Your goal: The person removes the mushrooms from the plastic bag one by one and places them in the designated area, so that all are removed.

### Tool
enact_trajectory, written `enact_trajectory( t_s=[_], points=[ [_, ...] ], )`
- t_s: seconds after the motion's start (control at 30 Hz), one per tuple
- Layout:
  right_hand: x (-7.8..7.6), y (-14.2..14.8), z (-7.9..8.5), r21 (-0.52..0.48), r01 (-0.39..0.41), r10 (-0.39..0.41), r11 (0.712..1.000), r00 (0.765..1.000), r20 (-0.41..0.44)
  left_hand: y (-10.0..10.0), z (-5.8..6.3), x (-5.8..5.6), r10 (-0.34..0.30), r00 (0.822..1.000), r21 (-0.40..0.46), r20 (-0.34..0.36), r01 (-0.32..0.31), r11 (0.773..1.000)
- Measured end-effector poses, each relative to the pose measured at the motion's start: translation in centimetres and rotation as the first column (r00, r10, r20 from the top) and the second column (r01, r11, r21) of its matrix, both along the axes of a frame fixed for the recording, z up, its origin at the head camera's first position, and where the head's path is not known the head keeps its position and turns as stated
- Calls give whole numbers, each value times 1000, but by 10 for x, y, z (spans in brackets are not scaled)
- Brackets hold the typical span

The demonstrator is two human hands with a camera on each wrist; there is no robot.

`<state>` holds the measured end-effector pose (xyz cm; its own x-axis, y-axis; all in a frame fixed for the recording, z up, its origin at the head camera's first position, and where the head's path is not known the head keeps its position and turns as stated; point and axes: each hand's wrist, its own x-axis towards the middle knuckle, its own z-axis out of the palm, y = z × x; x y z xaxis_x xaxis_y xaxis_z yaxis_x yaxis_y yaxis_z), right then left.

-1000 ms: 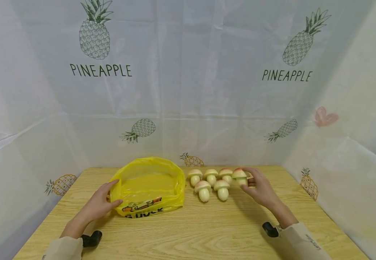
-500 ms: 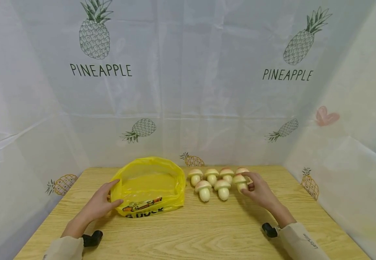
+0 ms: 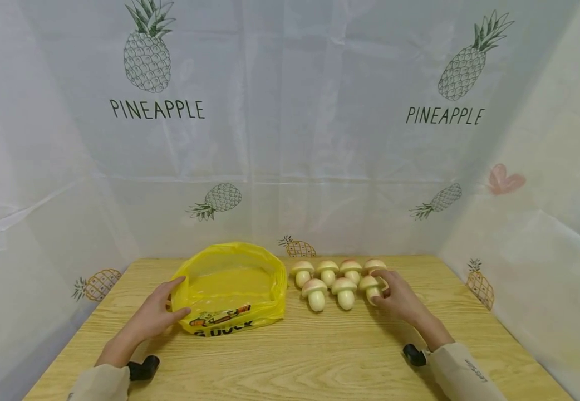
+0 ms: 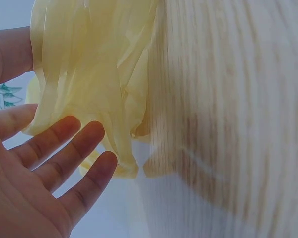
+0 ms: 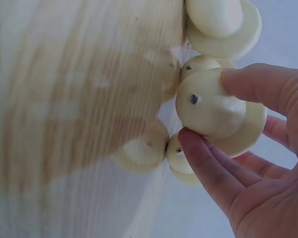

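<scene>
In the head view, my left hand (image 3: 157, 312) is at the left side of a yellow plastic bag (image 3: 267, 313), whose wide mouth gapes upward. The left wrist view has those fingers (image 4: 69, 153) fairly straight and spread against the thin yellow plastic (image 4: 89, 64). On the right, my right hand (image 3: 400, 298) pinches a pale, round-capped mushroom (image 3: 369, 284) between thumb and fingers. Its stem (image 5: 208, 106), with a dark spot on the end, faces the right wrist camera. The mushroom is at the table surface, front right of the group; my fingers hide part of it.
Several more mushrooms stand close together in two rows, among them a front one (image 3: 345, 298) beside the held one and a back one (image 3: 374, 265) behind it. The wooden table (image 3: 290, 362) meets a pineapple-print sheet (image 3: 340, 139) at its back edge.
My right hand has brought the held mushroom forward and down from beside the back row to the front row, uncovering the mushroom behind it. The left hand and bag stay put.
</scene>
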<state>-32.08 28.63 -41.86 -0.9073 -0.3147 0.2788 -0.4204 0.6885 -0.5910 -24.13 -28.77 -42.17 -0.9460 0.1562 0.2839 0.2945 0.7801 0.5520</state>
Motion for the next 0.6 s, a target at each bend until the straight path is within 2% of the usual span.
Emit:
enact_trajectory(
  t_s=[0.6],
  points=[
    [-1, 3, -2, 37, 14, -16, 999, 999, 51, 1, 0, 0, -5, 1000, -4, 2, 5, 1000]
  ],
)
